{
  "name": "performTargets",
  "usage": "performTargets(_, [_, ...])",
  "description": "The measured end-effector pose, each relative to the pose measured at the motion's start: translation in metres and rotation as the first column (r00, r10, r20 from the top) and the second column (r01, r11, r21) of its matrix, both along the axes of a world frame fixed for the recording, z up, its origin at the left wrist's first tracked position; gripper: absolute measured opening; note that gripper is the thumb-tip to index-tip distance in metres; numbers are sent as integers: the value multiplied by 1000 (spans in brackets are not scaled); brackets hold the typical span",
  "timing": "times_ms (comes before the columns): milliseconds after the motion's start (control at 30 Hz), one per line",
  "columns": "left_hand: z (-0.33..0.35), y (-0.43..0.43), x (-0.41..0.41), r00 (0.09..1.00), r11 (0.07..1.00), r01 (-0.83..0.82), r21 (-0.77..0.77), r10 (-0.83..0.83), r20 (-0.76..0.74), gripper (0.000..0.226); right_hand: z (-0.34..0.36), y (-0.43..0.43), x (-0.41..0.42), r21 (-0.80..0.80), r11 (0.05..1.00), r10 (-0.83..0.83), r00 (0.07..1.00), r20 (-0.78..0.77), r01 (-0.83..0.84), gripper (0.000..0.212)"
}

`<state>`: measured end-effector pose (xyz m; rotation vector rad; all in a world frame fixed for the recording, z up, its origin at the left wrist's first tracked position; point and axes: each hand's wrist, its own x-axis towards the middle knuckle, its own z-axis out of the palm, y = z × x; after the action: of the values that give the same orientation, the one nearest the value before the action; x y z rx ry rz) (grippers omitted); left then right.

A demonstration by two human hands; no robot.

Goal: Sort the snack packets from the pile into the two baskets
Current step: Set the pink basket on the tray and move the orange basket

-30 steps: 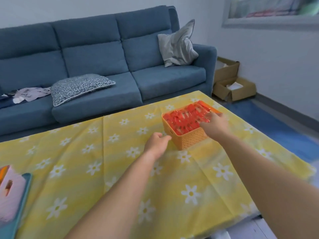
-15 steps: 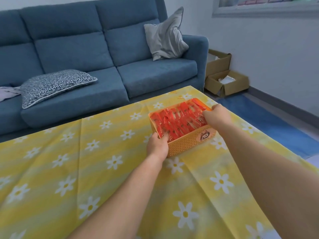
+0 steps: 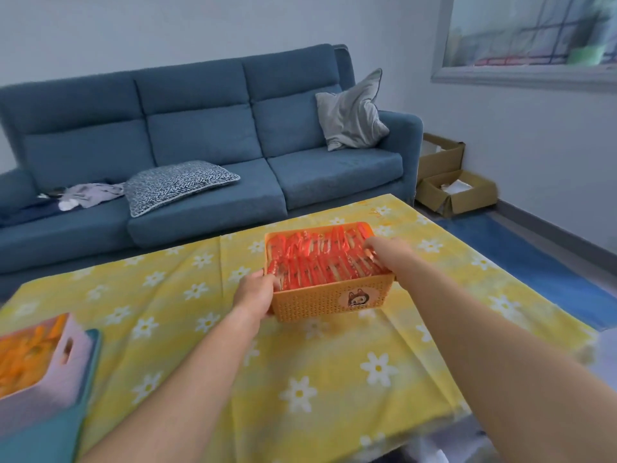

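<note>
An orange woven basket point(image 3: 320, 300) with a cartoon sticker on its near wall sits mid-table, filled with several red snack packets point(image 3: 320, 259). My left hand point(image 3: 253, 292) grips the basket's left wall, thumb over the rim. My right hand point(image 3: 389, 253) grips its right rim, fingers curled down onto the packets. At the left edge a pink basket point(image 3: 63, 369) holds several orange packets point(image 3: 20, 355). No loose pile shows.
The table wears a yellow cloth with white daisies point(image 3: 300, 379). The pink basket stands on a teal tray point(image 3: 50, 439). A blue sofa point(image 3: 207, 145) with cushions runs behind the table. Cardboard boxes point(image 3: 454, 192) stand on the floor at the right.
My left hand reached the orange basket and took its left wall while my right hand kept the right rim. The basket turned square to me and sits nearer the table's middle.
</note>
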<state>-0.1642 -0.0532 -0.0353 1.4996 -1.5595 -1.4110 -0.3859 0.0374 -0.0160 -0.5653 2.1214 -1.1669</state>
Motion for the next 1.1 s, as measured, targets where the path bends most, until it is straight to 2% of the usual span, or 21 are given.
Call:
performTargets(167, [27, 11, 95, 996, 996, -77, 35, 76, 35, 9, 19, 4, 75, -34, 986, 165, 980, 113, -162, 27])
performTargets(433, [48, 29, 275, 941, 942, -335, 36, 333, 56, 2, 23, -1, 228, 26, 892, 447, 889, 102, -451, 25])
performTargets(567, [40, 33, 369, 891, 895, -446, 6, 443, 102, 15, 7, -15, 311, 79, 791, 594, 792, 145, -607, 29])
performTargets(667, [28, 34, 432, 842, 847, -531, 26, 523, 134, 38, -5, -26, 370, 103, 731, 653, 735, 181, -675, 41])
performTargets(733, [26, 43, 459, 818, 820, -571, 33, 566, 104, 27, -11, -31, 405, 101, 706, 679, 710, 188, -701, 43])
performTargets(833, [13, 45, 494, 760, 757, -650, 67, 646, 76, 22, -19, -39, 449, 77, 688, 701, 688, 189, -722, 31])
performTargets(1000, [-24, 27, 542, 755, 749, -655, 99, 655, 38, 32, -36, -55, 497, 55, 693, 697, 687, 204, -719, 24])
performTargets(1100, [-33, 22, 544, 752, 748, -658, 91, 659, 19, 20, -48, -68, 507, 21, 723, 675, 712, 195, -691, 15])
